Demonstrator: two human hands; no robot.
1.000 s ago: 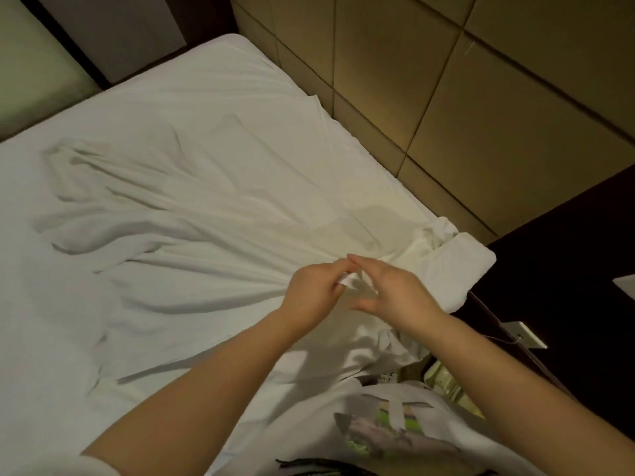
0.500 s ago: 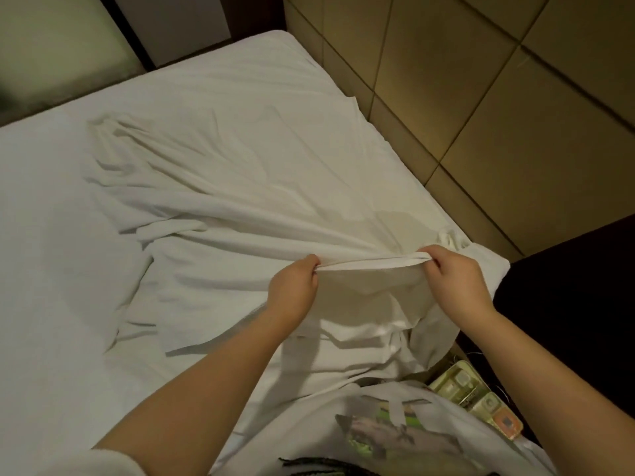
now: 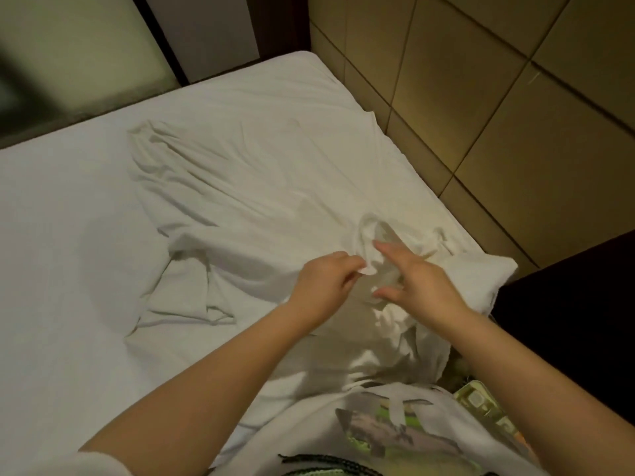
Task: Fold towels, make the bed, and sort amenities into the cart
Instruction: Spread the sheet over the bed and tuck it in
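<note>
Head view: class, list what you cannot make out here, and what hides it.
- Head view: near end of the sheet, behind the left hand, right hand and forearms.
- Head view: greenish thing at lower right, blurred, partly behind the shirt and right arm.
- Head view: top left corner, a blurred dark patch.

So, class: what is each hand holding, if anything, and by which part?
The left hand pinches the white cloth by a small bit of its edge. The right hand is spread open over it, holding nothing.

right hand point(image 3: 426, 286) let go of towel point(image 3: 261, 214), fingers point(image 3: 391, 253) now spread | towel edge gone slack, bunched
</note>
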